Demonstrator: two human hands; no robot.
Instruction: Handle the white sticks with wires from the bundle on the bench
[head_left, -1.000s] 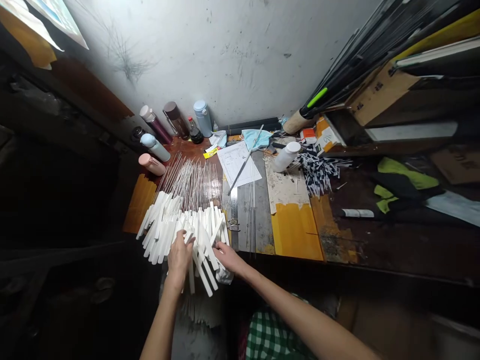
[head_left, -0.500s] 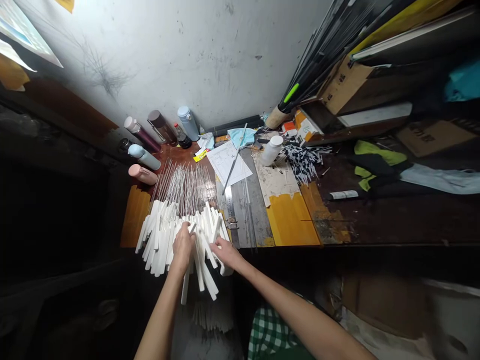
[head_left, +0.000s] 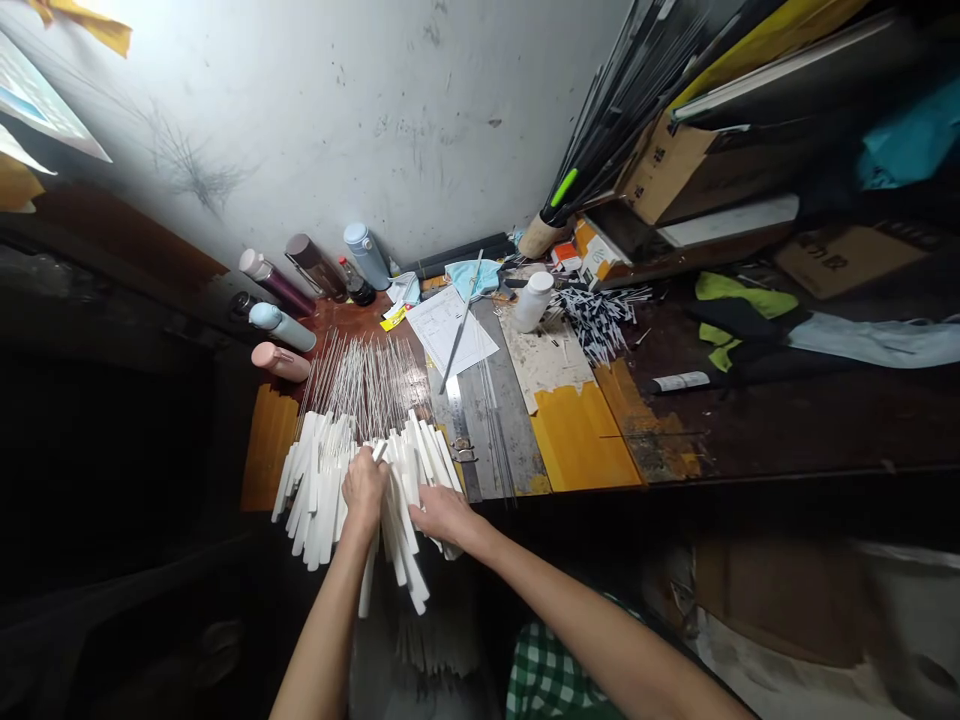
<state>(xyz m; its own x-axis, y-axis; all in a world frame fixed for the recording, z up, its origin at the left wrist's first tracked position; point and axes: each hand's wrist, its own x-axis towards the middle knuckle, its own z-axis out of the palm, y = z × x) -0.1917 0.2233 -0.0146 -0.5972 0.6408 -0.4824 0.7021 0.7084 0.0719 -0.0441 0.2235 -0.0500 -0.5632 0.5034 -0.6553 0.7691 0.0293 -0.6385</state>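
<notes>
A fanned pile of flat white sticks (head_left: 319,480) lies at the near left edge of the workbench (head_left: 750,430), their thin metal wires (head_left: 360,375) pointing toward the wall. My left hand (head_left: 365,490) rests on the middle of the pile, fingers closed around several sticks. My right hand (head_left: 441,512) presses on the right side of the pile, gripping a few sticks that overhang the bench edge.
Bottles (head_left: 281,325) stand at the back left by the wall. A metal ruler (head_left: 459,425), paper sheet (head_left: 450,330), white jar (head_left: 534,300) and a heap of black-and-white pieces (head_left: 600,320) lie mid-bench. Boxes (head_left: 675,160) and cloths (head_left: 731,310) are stacked at the right.
Both hands have drawn the splayed sticks closer into a tighter bundle. The camera has tipped slightly, shifting the whole bench up and left in view.
</notes>
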